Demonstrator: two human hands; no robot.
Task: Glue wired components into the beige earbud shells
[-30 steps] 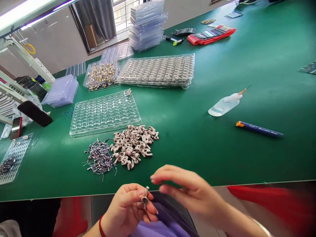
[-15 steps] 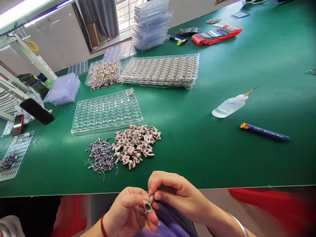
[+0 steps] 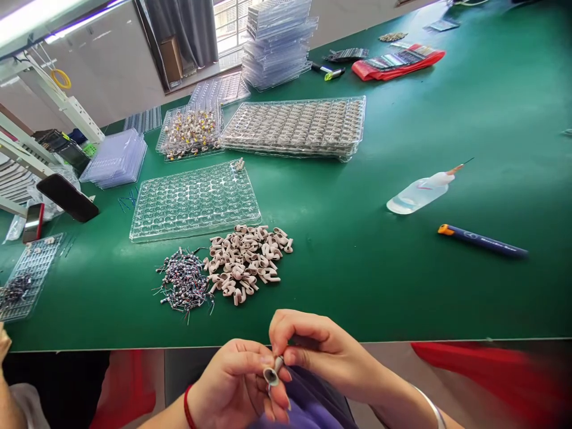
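My left hand (image 3: 239, 381) is closed, its thumb and fingers gripping a small beige earbud shell (image 3: 270, 375) with its hollow cup facing me. Pinched at the shell's stem end is my right hand (image 3: 313, 342), its thumb and forefinger pressed together; whether they also hold a thin wire is hidden. Both hands are over the lap, just below the table's front edge. Beyond them on the green table lies a pile of similar earbud shells (image 3: 245, 262). Left of it sits a heap of small wired parts (image 3: 184, 280).
A clear moulded tray (image 3: 192, 202) lies behind the piles, with filled trays (image 3: 295, 128) farther back. To the right are a squeeze bottle with a needle tip (image 3: 417, 193) and a dark blue pen-shaped tool (image 3: 482, 241). Another person's hand (image 3: 3, 342) shows at the left edge.
My hands keep their hold on the earbud shell, which has shifted slightly right. The camera view has moved a little. Another person's hand has appeared at the left edge.
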